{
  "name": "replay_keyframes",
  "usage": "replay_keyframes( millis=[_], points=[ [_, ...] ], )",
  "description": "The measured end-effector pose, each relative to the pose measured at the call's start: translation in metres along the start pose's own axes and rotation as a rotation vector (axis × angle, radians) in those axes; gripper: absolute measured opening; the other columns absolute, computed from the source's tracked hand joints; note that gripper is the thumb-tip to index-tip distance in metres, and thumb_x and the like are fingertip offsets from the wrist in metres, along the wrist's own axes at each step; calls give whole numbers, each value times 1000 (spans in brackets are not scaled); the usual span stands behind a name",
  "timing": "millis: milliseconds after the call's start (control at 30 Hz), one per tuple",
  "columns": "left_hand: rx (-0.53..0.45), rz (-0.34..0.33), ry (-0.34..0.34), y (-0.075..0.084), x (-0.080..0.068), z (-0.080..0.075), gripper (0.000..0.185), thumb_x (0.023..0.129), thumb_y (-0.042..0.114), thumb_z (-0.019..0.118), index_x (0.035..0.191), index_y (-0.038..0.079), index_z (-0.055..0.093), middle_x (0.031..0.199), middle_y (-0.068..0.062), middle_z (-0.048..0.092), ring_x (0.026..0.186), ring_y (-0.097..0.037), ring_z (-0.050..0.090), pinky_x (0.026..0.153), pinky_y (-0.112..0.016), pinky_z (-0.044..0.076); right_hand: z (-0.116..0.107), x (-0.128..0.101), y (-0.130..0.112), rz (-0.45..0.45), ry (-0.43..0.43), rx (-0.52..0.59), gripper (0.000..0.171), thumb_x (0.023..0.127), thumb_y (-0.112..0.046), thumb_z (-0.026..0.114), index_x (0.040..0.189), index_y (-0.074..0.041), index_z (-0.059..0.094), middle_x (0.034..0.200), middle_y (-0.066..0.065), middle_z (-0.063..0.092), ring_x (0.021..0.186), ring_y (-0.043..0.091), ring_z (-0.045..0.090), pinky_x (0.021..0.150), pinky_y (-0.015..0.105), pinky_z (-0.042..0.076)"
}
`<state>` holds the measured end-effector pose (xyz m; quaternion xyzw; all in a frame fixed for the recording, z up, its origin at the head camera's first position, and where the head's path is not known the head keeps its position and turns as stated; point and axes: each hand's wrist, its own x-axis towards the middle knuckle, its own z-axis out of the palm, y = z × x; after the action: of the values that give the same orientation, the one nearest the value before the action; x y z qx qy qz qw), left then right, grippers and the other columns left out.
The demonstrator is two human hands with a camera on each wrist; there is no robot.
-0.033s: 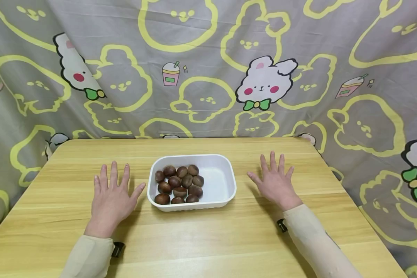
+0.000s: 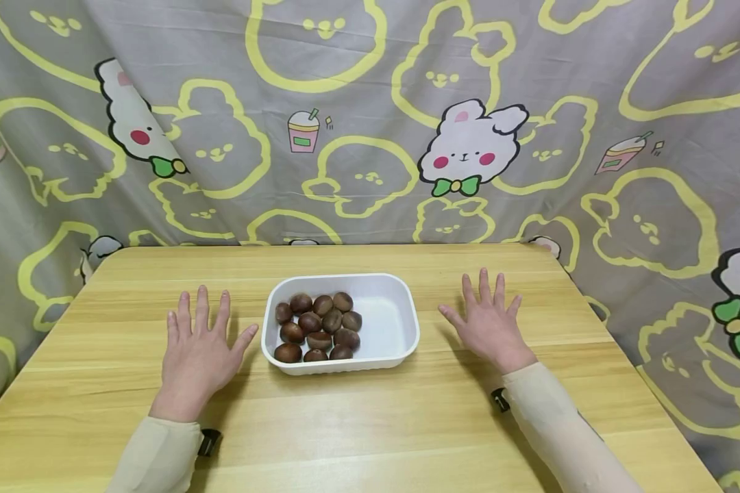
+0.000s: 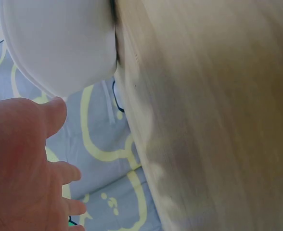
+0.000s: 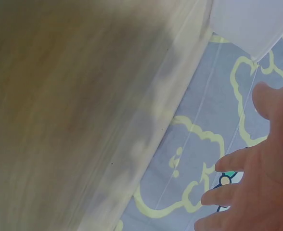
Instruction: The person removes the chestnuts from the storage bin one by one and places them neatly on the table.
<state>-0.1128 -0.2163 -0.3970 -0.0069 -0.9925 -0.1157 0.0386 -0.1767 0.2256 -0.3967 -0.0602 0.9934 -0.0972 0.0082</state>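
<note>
Head view: left hand (image 2: 199, 352) and right hand (image 2: 488, 322) lay flat on wooden table (image 2: 370, 424), fingers spread, gripping nothing; white tray (image 2: 395, 322) sat between them, apart from both; chestnuts (image 2: 318, 329) filled its left half.

A home corner set up for recording

You sit at a small light wooden desk (image 2: 370, 424) with rounded corners, backed by a grey cloth curtain (image 2: 358, 116) printed with yellow bunny outlines, white cartoon rabbits and drink cups. A white plastic tray (image 2: 401, 322) of brown chestnuts (image 2: 318, 327) on the desk suits a household, not a workshop or lab.
</note>
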Motion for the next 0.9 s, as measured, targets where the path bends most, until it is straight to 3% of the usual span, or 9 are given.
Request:
replay_keyframes(
  millis=[233, 367, 467, 633, 733, 900],
  points=[
    [-15, 12, -1, 0, 0, 0, 82, 102, 57, 33, 153, -5, 17, 155, -35, -4, 140, -48, -21, 110, -61, -9, -3, -1, -3, -25, 31, 20, 86, 99, -63, 34, 155, 0, 17, 158, 30, 0, 141, 48, -13, 103, 75, -1],
    [-82, 23, 60, 1, 3, -3, 78, 103, 46, 44, 150, -12, 20, 150, -39, 16, 139, -56, 2, 110, -64, 6, -5, 1, -9, -88, 124, 110, 80, 101, -53, 45, 152, 6, 25, 157, 30, 11, 144, 45, -3, 110, 66, 7],
    [-202, -7, 113, 3, 6, -8, 71, 102, 34, 51, 145, -16, 26, 140, -40, 32, 130, -58, 26, 105, -66, 24, -8, 3, -18, -156, 207, 231, 68, 101, -41, 54, 147, 6, 36, 155, 26, 25, 145, 41, 12, 113, 58, 16],
    [-535, -81, 138, 11, 11, -15, 55, 101, 27, 54, 137, -13, 43, 132, -32, 49, 122, -48, 47, 98, -56, 42, -11, 7, -38, -262, 322, 484, 43, 96, -18, 65, 132, 2, 55, 136, 16, 51, 127, 32, 46, 104, 47, 39],
    [-676, -92, 140, 15, 14, -15, 46, 100, 26, 58, 130, -8, 54, 127, -26, 58, 119, -39, 54, 96, -47, 46, -13, 10, -53, -289, 305, 658, 33, 93, -7, 68, 124, 3, 60, 122, 15, 58, 113, 29, 56, 97, 40, 47],
    [-715, -60, 107, 18, 19, -9, 41, 97, 22, 64, 127, -7, 60, 120, -23, 64, 115, -36, 59, 95, -45, 47, -11, 14, -83, -247, 145, 832, 26, 90, -1, 70, 115, 4, 64, 112, 15, 63, 103, 26, 62, 88, 34, 52]
  ],
)
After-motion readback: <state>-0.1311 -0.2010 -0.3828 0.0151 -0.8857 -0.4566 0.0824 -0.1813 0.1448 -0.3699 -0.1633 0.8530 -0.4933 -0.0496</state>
